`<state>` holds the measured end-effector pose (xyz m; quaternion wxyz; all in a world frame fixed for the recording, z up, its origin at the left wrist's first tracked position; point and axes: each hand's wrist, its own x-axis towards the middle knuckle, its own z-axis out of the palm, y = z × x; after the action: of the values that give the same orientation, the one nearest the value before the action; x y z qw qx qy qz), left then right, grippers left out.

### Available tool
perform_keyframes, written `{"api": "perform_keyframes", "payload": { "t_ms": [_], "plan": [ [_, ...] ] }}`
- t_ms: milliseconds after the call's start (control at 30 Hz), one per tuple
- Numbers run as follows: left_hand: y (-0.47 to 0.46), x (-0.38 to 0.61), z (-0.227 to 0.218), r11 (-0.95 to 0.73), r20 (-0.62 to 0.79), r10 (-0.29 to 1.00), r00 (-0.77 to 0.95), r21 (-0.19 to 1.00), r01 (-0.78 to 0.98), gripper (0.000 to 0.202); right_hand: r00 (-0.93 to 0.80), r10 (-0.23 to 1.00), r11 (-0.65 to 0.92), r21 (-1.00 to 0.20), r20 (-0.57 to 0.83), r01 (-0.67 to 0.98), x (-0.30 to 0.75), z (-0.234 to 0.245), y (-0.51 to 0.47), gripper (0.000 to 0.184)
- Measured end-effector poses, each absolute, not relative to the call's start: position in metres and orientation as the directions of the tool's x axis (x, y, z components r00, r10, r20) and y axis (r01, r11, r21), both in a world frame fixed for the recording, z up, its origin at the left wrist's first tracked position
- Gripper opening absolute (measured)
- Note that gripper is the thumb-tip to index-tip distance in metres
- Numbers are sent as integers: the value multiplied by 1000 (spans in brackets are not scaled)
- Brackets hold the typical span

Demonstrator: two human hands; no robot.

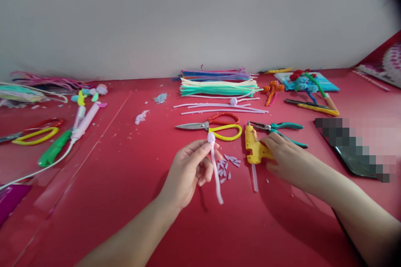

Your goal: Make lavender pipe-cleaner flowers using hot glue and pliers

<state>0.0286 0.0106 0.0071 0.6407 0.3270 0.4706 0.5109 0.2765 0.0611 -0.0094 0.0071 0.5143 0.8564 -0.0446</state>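
My left hand (pixel 188 171) pinches a lilac pipe cleaner stem (pixel 215 167) with a small rolled bud at its top, held upright above the red table (pixel 125 200). My right hand (pixel 286 158) lies on the yellow glue gun (pixel 253 146), fingers wrapped round its handle as it rests on the table. A clear glue stick (pixel 255 177) pokes out of the gun's back. Several small lilac cut pieces (pixel 227 166) lie between my hands.
Red-and-yellow scissors (pixel 216 127) and teal pliers (pixel 278 128) lie just beyond my hands. Pipe cleaner bundles (pixel 219 85) sit at the back. A second pair of scissors (pixel 34 133), a green tool (pixel 54 148) and a pink glue pen (pixel 84 123) lie left. A dark phone (pixel 351 150) lies right.
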Motion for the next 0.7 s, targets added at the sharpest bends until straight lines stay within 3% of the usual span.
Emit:
{"api": "perform_keyframes", "payload": {
  "t_ms": [100,167,267,433,567,633,700],
  "plan": [
    [13,27,5,264,-277,961,17,892,-367,18,-504,862,506,-14,57,862,274,4,59,22],
    [14,26,3,260,-277,961,8,890,-375,18,-556,823,564,-59,118,823,263,14,55,16],
    [15,27,3,268,-282,959,15,892,-365,19,-707,705,707,-130,48,695,236,22,49,15],
    [13,28,2,282,-284,958,45,896,-343,19,-748,662,748,67,-30,660,205,12,42,10],
    [13,28,1,288,-285,957,59,901,-324,19,-741,670,740,118,-44,663,200,5,42,11],
    [13,28,0,291,-285,956,65,903,-315,20,-748,663,748,87,-36,658,201,5,43,13],
    [12,28,0,294,-287,955,71,907,-300,21,-748,664,747,-35,6,663,205,6,44,14]
  ]
}}
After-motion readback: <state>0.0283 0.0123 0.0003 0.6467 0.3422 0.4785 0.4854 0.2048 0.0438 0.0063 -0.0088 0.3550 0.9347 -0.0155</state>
